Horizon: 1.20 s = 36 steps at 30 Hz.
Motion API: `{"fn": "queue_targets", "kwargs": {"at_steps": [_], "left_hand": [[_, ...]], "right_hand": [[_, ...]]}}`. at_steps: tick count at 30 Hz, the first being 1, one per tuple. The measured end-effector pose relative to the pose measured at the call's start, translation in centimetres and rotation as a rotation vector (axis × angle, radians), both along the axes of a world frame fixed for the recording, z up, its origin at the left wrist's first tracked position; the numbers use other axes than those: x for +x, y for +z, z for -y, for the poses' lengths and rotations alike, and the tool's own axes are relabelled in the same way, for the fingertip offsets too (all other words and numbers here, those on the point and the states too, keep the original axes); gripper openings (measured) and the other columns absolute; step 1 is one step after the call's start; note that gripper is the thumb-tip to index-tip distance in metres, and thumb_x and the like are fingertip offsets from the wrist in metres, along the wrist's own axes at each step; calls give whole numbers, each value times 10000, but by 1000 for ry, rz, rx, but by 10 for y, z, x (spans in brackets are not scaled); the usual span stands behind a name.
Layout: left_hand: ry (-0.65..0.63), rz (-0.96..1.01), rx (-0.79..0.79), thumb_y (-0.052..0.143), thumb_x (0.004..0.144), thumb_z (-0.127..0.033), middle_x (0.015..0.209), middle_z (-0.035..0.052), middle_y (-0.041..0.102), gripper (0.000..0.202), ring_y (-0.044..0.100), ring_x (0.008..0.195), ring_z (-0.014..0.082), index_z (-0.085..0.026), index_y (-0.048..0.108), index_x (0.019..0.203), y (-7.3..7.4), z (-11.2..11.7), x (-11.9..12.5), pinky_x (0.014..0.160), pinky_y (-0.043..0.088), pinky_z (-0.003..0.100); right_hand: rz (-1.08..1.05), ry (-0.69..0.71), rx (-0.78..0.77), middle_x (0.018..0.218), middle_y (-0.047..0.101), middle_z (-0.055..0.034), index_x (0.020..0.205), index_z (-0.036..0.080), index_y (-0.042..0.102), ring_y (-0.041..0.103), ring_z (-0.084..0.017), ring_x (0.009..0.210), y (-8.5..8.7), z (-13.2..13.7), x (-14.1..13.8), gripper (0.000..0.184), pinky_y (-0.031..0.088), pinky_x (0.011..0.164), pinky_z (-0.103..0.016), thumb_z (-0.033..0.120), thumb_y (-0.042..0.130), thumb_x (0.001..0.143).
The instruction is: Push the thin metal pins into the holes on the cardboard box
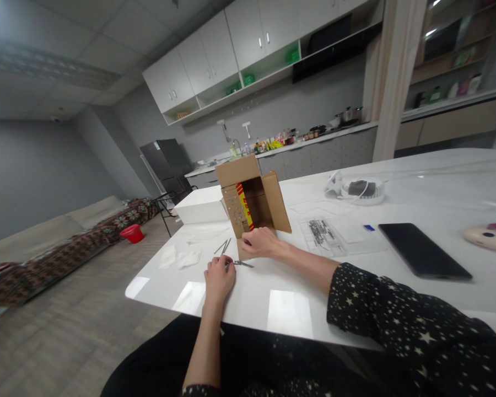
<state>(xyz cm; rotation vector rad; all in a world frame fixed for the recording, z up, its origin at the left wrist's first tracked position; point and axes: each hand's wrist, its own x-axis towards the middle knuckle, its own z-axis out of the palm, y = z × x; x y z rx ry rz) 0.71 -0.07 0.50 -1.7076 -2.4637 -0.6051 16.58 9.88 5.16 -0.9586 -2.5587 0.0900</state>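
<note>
Nearest the head camera, a star-patterned sleeve point(397, 325) runs out to my right hand point(261, 242), which rests curled at the foot of the open cardboard box point(252, 201); I cannot tell whether its fingers hold anything. My left hand point(219, 277) lies on the white desk point(293, 309), fingers closed loosely about one end of a small metal tool point(242, 264) that lies flat just to its right, between the two hands. A few thin metal rods point(224, 246) lie loose just beyond it, near two white pads point(179, 258).

Further right I see a clear tray of small dark parts point(320, 231), a black phone point(422, 250) and a white round device point(361, 190). A white box point(201, 207) sits left of the cardboard one.

As I judge it, steadying the box with the right hand and keeping the tool low to the desk would stop the rods rolling off.
</note>
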Motion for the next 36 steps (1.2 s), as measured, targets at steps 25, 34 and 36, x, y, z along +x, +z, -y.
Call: {"fn": "queue_targets", "kwargs": {"at_steps": [25,34,36], "left_hand": [[-73,-99,-106,381,866,-299,1057,147,598,286,515,1028,312,-161,599,988,-4,-6,-5,888,369,452],[-155,-51,-50,338,917,-333,1091,135,604,290,506,1050,305,-170,564,997,-10,-8,-11,908,355,470],[-183,-2,-22,334,925,-332,1108,128,615,280,508,1066,300,-176,551,1005,-10,-7,-12,922,351,474]], "right_hand": [[-145,-123,-150,869,726,-51,841,202,711,644,-177,794,-7,13,13,333,364,632,-238,376,433,901],[-188,-163,-218,894,713,-43,934,199,695,628,-174,813,-15,14,21,326,384,649,-236,388,431,908],[-214,-165,-229,917,712,-45,968,199,677,631,-180,840,-18,15,21,320,393,665,-240,399,432,915]]}}
